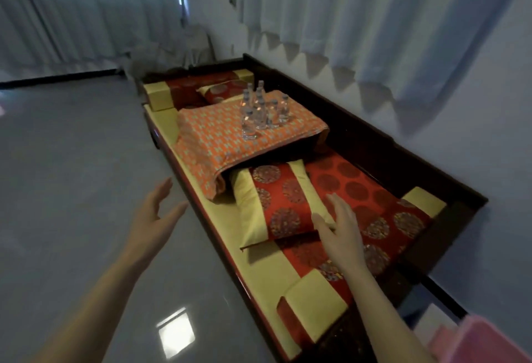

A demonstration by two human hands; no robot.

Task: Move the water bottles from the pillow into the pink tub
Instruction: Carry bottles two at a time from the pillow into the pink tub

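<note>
**Bottles on the pillow, both hands empty**

I see the water bottles [260,112] standing upright in a tight cluster on the orange patterned pillow [213,143], just above centre frame. Their labels are too blurred for me to read. The pillow lies on a dark wooden daybed [374,132]. My left hand [152,218], lower left of centre, has its fingers spread and grasps nothing. My right hand [339,236], lower centre, is likewise relaxed and empty over a red and yellow cushion [276,204]. The pink tub [489,339] shows at the bottom right corner, well apart from the bottles.
</note>
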